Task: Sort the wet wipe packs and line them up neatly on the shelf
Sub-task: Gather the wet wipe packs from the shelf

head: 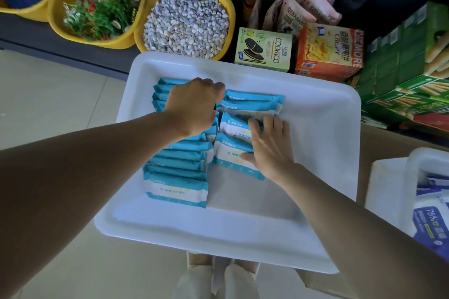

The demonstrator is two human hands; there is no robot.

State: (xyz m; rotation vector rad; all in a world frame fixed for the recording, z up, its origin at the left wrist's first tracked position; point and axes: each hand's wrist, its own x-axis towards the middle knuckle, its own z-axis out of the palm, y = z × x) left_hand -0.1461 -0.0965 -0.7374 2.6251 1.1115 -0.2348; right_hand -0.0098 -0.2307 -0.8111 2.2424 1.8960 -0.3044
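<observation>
We see a white tray holding teal-and-white wet wipe packs in two rows. The left row runs from the tray's far-left corner toward the near edge, packs standing on edge and leaning on one another. The right row is shorter and sits mid-tray, its packs looser and overlapping flat.

Left hand is curled over the top of the left row's far part, knuckles up; we judge it is gripping or squeezing packs together, but the fingertips are hidden, so we cannot tell exactly what it holds. Right hand lies on the right row with fingers spread and fairly straight, pressing rather than clasping.

Handling, as we judge it: soft film pouches, light, squashy, glossy so likely slippery; they slump if unsupported. Best taken by the short ends or pinched across several at once, not by the floppy sealed fins.

Room: the right side and near-right corner of the tray are bare, plenty to slide packs into. Tray walls are low and sloped. Just beyond the far edge sit a yellow tub of gravel, a cookie box and an orange cracker box, close enough to bump. Another white container of blue wipe packs stands to the right.
</observation>
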